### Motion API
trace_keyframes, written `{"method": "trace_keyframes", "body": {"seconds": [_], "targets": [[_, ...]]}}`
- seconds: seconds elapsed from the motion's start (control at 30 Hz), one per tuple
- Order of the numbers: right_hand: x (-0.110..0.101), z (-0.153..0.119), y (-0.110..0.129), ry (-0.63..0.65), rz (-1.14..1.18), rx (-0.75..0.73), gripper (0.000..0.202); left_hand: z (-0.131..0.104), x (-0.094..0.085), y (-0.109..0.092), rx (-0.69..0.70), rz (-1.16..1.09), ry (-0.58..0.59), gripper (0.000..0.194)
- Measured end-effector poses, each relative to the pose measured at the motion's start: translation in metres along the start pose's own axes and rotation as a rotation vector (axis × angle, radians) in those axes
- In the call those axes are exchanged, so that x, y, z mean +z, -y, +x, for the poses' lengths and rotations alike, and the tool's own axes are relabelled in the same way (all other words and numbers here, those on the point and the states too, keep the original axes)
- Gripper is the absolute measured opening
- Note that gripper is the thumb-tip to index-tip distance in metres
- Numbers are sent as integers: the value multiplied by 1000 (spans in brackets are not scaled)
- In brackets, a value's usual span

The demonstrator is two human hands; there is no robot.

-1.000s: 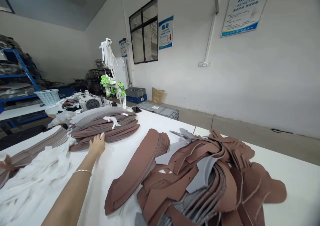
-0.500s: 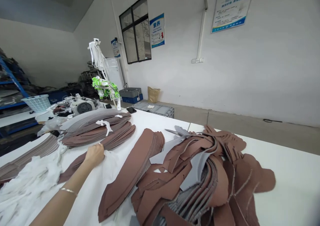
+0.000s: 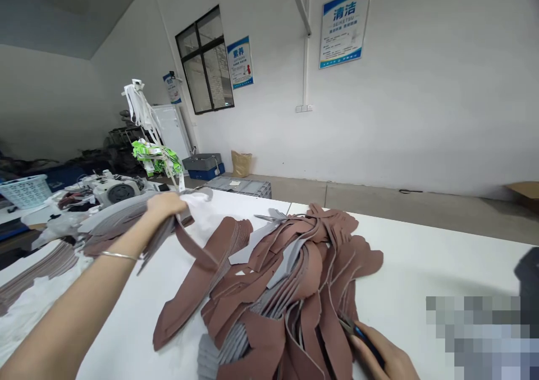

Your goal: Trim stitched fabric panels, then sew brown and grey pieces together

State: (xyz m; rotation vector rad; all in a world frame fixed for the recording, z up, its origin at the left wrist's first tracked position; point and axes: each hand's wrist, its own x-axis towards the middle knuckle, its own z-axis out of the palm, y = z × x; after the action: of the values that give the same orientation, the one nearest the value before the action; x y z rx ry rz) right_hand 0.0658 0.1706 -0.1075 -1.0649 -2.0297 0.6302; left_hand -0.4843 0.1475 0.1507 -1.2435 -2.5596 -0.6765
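My left hand (image 3: 166, 205) is raised over the table, fingers closed round several brown-and-grey fabric pieces (image 3: 160, 239) that hang below it. White cloth (image 3: 201, 209) is right by its fingers, a little blurred. At lower right, my right hand (image 3: 385, 355) grips a tool with a blue-and-black handle (image 3: 370, 343); its metal end lies against the heap of brown cut pieces (image 3: 269, 340), and its exact kind is unclear. A neat stack of long brown pieces (image 3: 202, 290) lies between the hands. A pointed metal blade (image 3: 263, 218) shows on top of the heap.
More layered pieces (image 3: 109, 220) lie at left, near white fabric (image 3: 29, 307) and a sewing machine (image 3: 115, 189). A light-blue basket (image 3: 26, 192) stands farther left. Behind the table are a grey crate (image 3: 252, 187) and a paper bag (image 3: 241, 163). Part of a person, pixelated, shows at right.
My left hand has lifted from the table, raising brown pieces with it. My right hand has come into view with the blue-handled tool. The view has turned to the right.
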Motion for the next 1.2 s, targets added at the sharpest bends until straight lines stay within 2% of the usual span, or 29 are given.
{"method": "trace_keyframes", "body": {"seconds": [0.07,0.13,0.2,0.23,0.3,0.4,0.5,0.6,0.67,0.77,0.83,0.9,1.0,1.13,1.2], "targets": [[-1,-1,5,-11,-6,-16,38,-42,32,-30,25,162,51,19],[-2,-2,9,-11,-7,-39,38,-92,64,-48,123,269,101,12],[-3,-3,11,-6,-8,-63,36,-135,87,-52,223,343,142,16],[-3,-3,12,-3,-8,-71,36,-150,93,-51,264,372,152,22],[-3,-3,15,3,-5,-84,35,-166,95,-43,324,417,166,31],[-5,-5,18,-18,9,-91,35,-169,90,-35,375,447,192,38],[-11,-6,19,-91,20,-90,36,-171,83,-32,412,425,229,39],[-22,4,27,-130,29,-81,38,-169,68,-21,483,324,325,48],[-28,22,43,-93,28,-80,39,-160,54,-8,508,233,396,50],[-24,62,87,99,16,-105,40,-136,39,11,452,140,408,61],[-10,90,126,257,-15,-132,39,-121,41,16,418,102,403,68],[13,116,165,363,-79,-172,33,-110,51,14,408,66,431,72],[59,146,210,451,-166,-187,34,-102,68,8,377,28,469,60],[116,181,237,509,-214,-180,40,-96,78,11,309,-26,475,18],[136,194,243,564,-230,-170,39,-95,80,14,288,-69,469,13]]}}
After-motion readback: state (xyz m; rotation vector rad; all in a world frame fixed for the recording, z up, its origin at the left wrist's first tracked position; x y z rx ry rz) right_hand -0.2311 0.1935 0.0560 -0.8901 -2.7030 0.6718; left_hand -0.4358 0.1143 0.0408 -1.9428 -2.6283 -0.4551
